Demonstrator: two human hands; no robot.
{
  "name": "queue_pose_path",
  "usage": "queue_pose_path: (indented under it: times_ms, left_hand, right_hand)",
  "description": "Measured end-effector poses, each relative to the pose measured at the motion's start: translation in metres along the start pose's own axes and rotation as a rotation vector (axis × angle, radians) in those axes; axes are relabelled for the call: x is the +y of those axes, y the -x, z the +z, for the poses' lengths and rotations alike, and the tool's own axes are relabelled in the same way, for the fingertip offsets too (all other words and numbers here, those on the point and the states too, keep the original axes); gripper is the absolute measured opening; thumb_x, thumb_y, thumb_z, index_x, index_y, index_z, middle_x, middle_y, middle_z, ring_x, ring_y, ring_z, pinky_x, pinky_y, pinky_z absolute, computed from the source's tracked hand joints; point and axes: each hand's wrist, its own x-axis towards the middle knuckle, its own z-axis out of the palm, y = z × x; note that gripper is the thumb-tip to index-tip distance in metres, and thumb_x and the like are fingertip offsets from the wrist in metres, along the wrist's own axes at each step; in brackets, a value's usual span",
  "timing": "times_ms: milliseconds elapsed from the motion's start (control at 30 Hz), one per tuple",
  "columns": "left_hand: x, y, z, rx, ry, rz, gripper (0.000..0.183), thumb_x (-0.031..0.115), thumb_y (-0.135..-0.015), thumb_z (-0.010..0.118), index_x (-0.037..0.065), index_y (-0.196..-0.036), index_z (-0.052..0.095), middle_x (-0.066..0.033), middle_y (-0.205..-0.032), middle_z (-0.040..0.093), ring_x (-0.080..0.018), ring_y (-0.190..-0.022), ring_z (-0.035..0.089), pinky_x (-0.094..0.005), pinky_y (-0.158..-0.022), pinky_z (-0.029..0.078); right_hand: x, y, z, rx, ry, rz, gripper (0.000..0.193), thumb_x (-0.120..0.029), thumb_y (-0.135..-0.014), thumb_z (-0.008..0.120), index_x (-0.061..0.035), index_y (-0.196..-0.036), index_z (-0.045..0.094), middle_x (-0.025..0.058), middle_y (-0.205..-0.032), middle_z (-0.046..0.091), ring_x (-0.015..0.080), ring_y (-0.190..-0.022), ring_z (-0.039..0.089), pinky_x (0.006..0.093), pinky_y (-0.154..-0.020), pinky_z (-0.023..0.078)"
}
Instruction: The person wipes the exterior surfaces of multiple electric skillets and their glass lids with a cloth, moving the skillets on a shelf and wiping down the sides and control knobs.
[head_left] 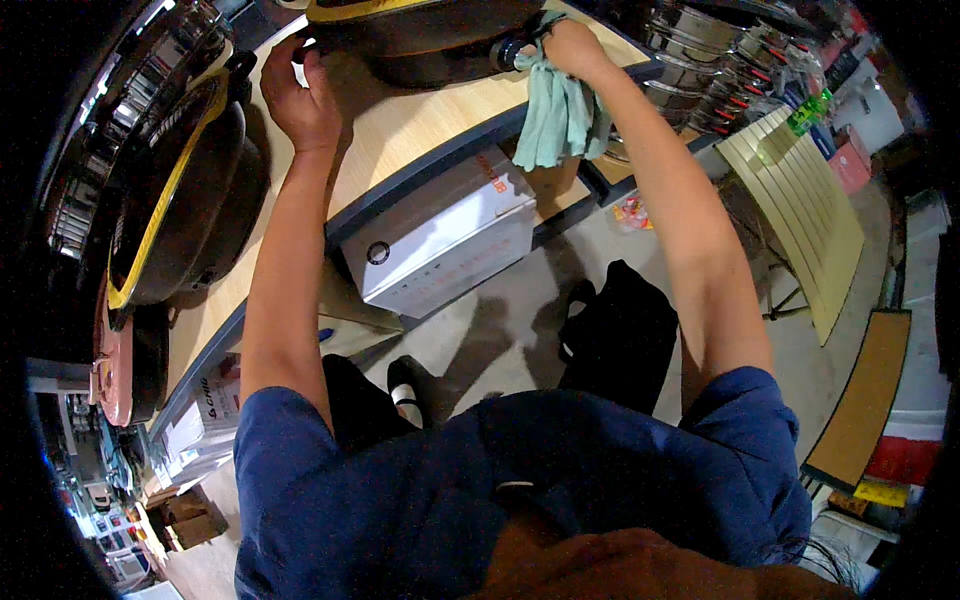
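Note:
A dark, deep pan (430, 65) with a yellow rim sits at the far edge of view on a wood-topped shelf. My left hand (305, 105) is at the pan's left side, fingers curled and thumb bent around its small dark handle. At the opposite side, my right hand (575, 50) is closed on a pale green cloth (555, 115), pressing it near the pan's right handle (507, 55). Loose folds of the cloth hang over the shelf's dark front edge. The fingertips of my right hand are hidden by the cloth and the hand itself.
Another dark pan (215, 215) with a yellow rim stands on the left, near a pink pan (117, 350). A white carton (450, 245) is below the shelf top. Stacked steel pots (690, 60) stand at right, near a cream slatted table (800, 190) and a brown board (865, 395).

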Motion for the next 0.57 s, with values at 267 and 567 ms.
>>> queue_pose_path:
  times_ms: [267,567]
  left_hand:
    - [0.015,-0.005,-0.010,-0.073,-0.034,-0.132,0.030,0.025,-0.098,0.059,0.005,-0.120,0.064,-0.0136,-0.111,0.066,-0.0332,-0.105,0.060,-0.0443,-0.095,0.046]
    - [0.041,-0.036,-0.064,-0.431,-0.304,-0.205,0.042,0.036,-0.100,0.060,0.009,-0.132,0.062,-0.0176,-0.127,0.062,-0.0354,-0.121,0.058,-0.0463,-0.104,0.044]
  right_hand:
    - [-0.081,0.100,-0.078,0.107,-0.058,-0.044,0.034,-0.025,-0.087,0.058,0.0014,-0.104,0.072,0.0235,-0.113,0.068,0.0404,-0.109,0.061,0.0526,-0.099,0.048]
    - [-0.126,0.157,-0.057,0.618,-0.235,0.007,0.034,-0.024,-0.080,0.071,-0.0122,-0.112,0.069,0.0136,-0.120,0.064,0.0359,-0.114,0.056,0.0545,-0.090,0.044]
